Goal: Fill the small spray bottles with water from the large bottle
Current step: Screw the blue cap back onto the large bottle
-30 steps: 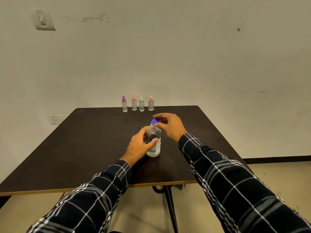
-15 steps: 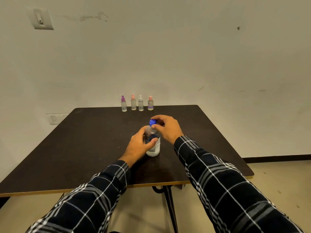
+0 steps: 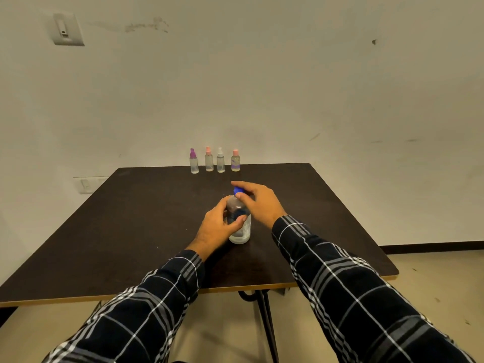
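Note:
The large clear bottle [image 3: 241,231] stands upright near the middle of the dark table [image 3: 131,231]. My left hand [image 3: 217,226] grips its body from the left. My right hand [image 3: 258,203] pinches its blue cap [image 3: 237,190] from the right. Several small spray bottles stand in a row at the table's far edge: one with a purple top [image 3: 193,161], one with a pink top [image 3: 208,159], one with a white top [image 3: 220,160] and one with a pink top and purple label [image 3: 235,160].
A bare wall rises right behind the table, with a switch plate [image 3: 67,28] high on the left and a socket [image 3: 86,185] low on the left. The table's front edge [image 3: 157,297] is close to me; its legs [image 3: 267,323] stand below.
My right hand has turned on the blue cap, its fingers reaching further over the top. The left hand and the bottle have stayed in place.

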Available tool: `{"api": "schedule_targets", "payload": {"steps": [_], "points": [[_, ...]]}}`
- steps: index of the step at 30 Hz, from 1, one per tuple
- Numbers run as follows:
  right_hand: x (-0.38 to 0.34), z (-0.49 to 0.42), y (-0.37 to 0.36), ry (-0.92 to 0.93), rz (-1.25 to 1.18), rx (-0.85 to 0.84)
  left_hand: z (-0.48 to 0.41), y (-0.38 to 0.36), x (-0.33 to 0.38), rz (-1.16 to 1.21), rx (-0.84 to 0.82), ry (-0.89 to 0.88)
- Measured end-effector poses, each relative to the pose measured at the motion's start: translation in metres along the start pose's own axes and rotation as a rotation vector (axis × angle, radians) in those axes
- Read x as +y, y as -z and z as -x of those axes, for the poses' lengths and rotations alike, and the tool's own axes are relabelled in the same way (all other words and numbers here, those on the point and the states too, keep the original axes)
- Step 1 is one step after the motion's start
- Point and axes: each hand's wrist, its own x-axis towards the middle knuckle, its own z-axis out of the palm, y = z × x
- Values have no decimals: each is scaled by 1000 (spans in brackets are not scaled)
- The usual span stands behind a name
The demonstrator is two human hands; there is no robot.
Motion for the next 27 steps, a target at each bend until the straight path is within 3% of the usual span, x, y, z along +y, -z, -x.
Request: {"api": "schedule_targets", "payload": {"steps": [7, 12, 17, 19, 24, 27], "points": [[-10, -8, -5, -109, 219, 153, -3, -2, -3, -10, 3, 32], [-4, -4, -3, -105, 205, 84, -3, 0, -4, -1, 2, 26], [-7, -2, 9, 117, 175, -61, -2, 0, -3, 14, -3, -7], [-9, -6, 10, 69, 216, -82, -2, 0, -4, 7, -7, 6], [-20, -14, 7, -40, 527, 54, -4, -1, -3, -9, -4, 51], [-22, -13, 7, -48, 501, 26, -4, 0, -2, -5, -13, 47]]}}
